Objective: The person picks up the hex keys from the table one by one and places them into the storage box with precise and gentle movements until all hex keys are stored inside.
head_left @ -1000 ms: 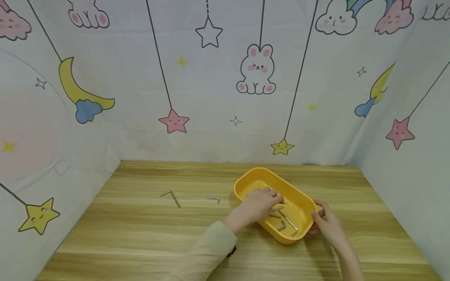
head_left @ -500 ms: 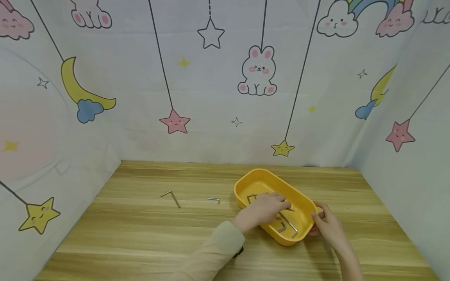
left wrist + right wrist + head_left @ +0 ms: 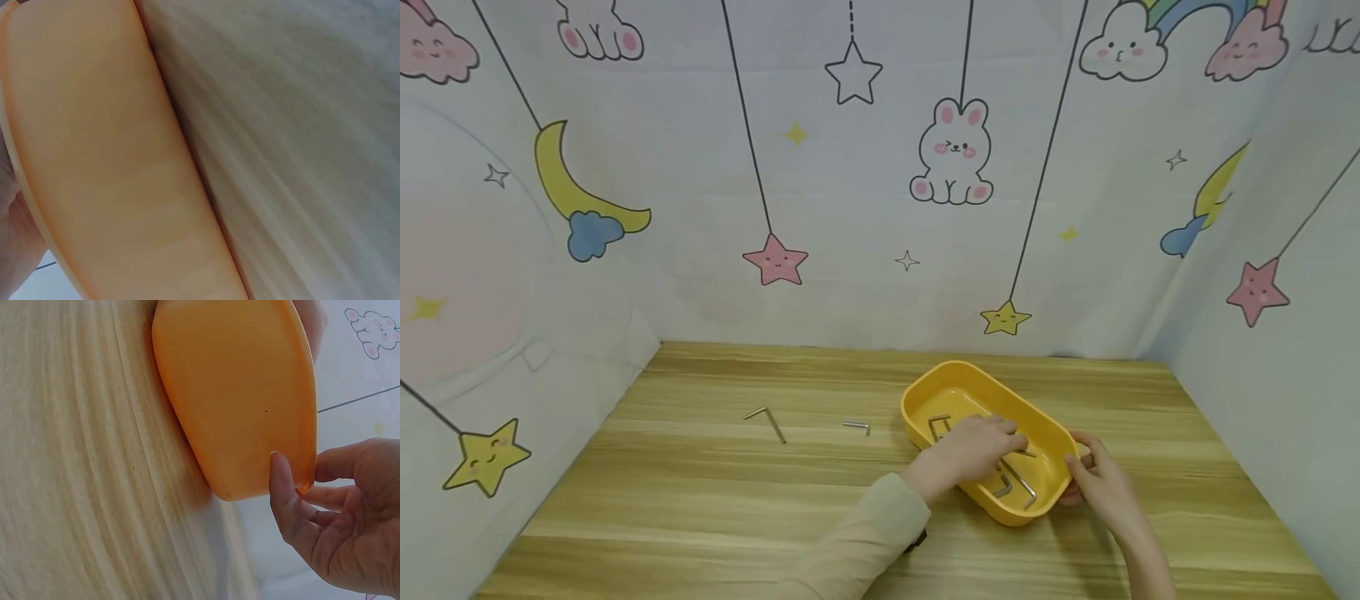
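Note:
A yellow plastic tray point(image 3: 1045, 437) sits angled on the table in the head view, with several hex keys inside. My left hand point(image 3: 973, 450) reaches down into it, fingers bent toward the floor. The tip of one hex key point(image 3: 1026, 453) sticks out by the fingertips; whether it is pinched or only touched is hidden. A long silver hex key point(image 3: 1019, 479), a short thick hex key point(image 3: 1003, 487) and another hex key point(image 3: 938, 418) lie around that hand. At the tray's right end my right hand point(image 3: 350, 519) grips the rim between thumb and fingers.
On the wooden table point(image 3: 700, 508), left of the tray, lie a long brass-coloured hex key point(image 3: 773, 423) and a small silver hex key point(image 3: 857, 426). Cartoon-printed white cloth point(image 3: 850, 192) stands behind and at both sides.
My left hand has slid right and toward me inside the tray, and the hex key at its fingertips has shifted along with it. The right hand still holds the tray's end.

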Motion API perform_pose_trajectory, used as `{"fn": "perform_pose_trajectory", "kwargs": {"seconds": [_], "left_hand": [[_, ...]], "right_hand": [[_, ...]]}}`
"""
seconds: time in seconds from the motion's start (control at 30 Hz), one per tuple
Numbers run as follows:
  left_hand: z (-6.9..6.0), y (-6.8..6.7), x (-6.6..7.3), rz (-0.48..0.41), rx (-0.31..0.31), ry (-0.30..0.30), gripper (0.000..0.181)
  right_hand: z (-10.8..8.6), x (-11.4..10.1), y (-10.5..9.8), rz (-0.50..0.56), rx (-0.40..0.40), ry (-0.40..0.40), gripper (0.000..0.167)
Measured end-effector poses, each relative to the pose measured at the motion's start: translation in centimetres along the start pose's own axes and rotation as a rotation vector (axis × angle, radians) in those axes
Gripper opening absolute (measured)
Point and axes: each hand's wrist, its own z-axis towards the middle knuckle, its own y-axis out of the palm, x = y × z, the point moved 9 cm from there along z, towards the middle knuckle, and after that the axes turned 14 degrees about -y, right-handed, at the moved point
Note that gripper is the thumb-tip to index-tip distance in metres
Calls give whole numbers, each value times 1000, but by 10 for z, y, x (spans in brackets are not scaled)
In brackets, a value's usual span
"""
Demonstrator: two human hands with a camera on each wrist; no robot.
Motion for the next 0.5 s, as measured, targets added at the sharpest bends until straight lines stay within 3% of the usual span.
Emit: {"fn": "perform_pose_trajectory", "kwargs": {"seconds": [0.5], "left_hand": [[1,-6,4,-17,8,-1,31]], "right_hand": [[1,3,0,-3,0,-3,50]]}}
